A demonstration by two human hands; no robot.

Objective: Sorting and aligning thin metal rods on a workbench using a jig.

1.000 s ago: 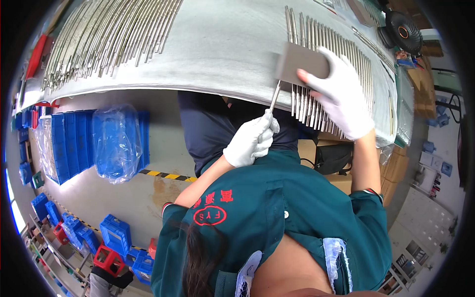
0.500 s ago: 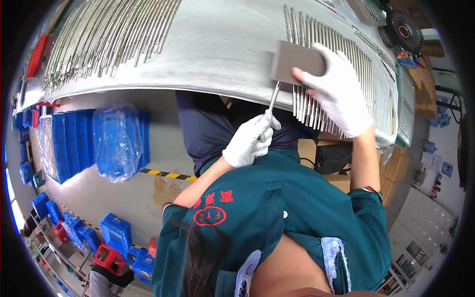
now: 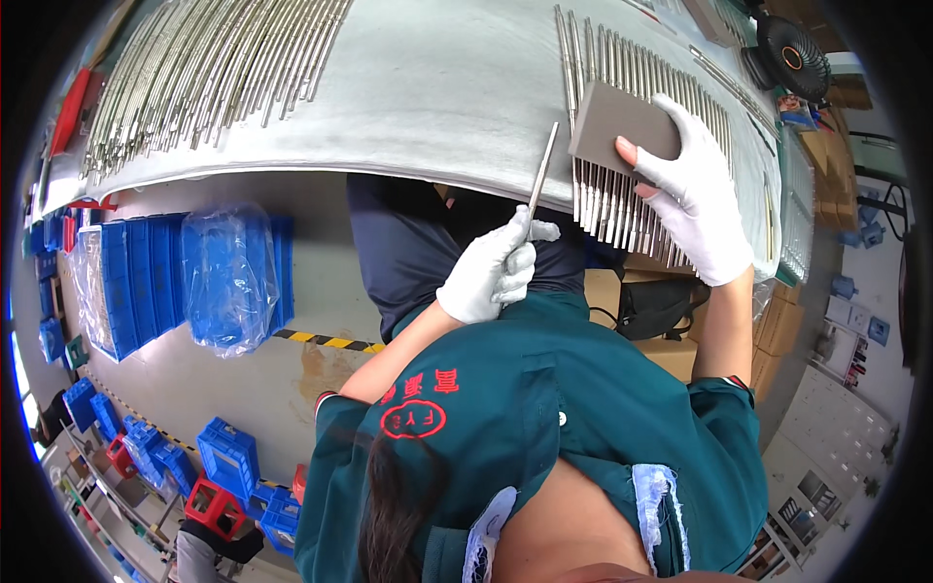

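Pinching one rod (image 3: 541, 167) in your closed left hand (image 3: 489, 275) above the tabletop (image 3: 428, 87), keep the block (image 3: 622, 119) under your right hand (image 3: 692, 189) flat on the rod row (image 3: 622, 194).

Clear plastic bag (image 3: 228, 277) over blue bins at left; brown cardboard boxes (image 3: 777, 335) at right.

The grey rectangular sanding block (image 3: 622, 121) under the white-gloved right hand (image 3: 692, 194) has slid slightly away from the grey metal table's (image 3: 437, 97) near edge, along the row of thin metal rods (image 3: 632, 209).
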